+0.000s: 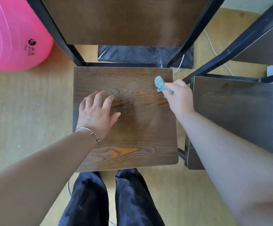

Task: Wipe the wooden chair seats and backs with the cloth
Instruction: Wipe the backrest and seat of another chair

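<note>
A dark wooden chair seat lies right below me, its wooden back rising at the top between black metal posts. My left hand is over the seat's left half with its fingers spread and straight. My right hand grips a bunched teal cloth at the seat's right edge, the cloth poking out past the fingers. A second wooden chair seat stands close on the right, with its back above it.
A big pink exercise ball sits at the upper left on the light wooden floor. A black flat object and a white cord lie behind the chair. My dark trouser legs stand in front of the seat.
</note>
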The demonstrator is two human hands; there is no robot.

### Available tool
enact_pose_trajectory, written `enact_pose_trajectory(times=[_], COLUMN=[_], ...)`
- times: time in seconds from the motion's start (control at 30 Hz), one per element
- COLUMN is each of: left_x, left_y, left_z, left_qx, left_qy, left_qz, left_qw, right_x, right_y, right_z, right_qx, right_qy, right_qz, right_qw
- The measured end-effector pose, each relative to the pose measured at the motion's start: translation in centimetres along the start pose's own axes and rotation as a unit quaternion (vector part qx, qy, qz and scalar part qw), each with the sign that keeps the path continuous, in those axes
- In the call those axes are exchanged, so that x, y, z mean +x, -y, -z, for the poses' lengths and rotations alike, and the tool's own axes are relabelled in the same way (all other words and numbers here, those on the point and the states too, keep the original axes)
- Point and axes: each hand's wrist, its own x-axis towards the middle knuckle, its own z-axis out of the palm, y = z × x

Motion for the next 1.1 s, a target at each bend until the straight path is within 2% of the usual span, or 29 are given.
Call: enact_pose_trajectory(times=[0.13,0.3,0.63,0.9,1.1], left_x=[0.5,-0.4,-4.0,-7.9,-8.2], left_y=[-2.2,-3.3,1.4,6.9,6.5], left_z=[-1.1,-2.6,-2.1,-1.4,-1.2], left_qx=[0.0,0.001,0.026,0.039,0.052], left_qy=[0.004,0.02,0.02,0.036,0.03], left_qz=[-0.026,-0.063,-0.092,-0.086,-0.114], left_qw=[1.0,0.998,0.995,0.995,0.992], right_x=[0.7,-2.5,-12.4,-20.4,-21.9], right_y=[-2.6,-3.1,2.5,8.4,10.4], right_z=[0.3,-0.9,-5.7,-11.6,-12.0], right_qx=[-0.021,-0.024,-0.014,0.036,0.005], right_qy=[0.044,0.024,0.016,0.078,0.174], right_qz=[0.013,0.0,-0.03,0.027,0.105], right_qw=[0.999,0.999,0.999,0.996,0.979])
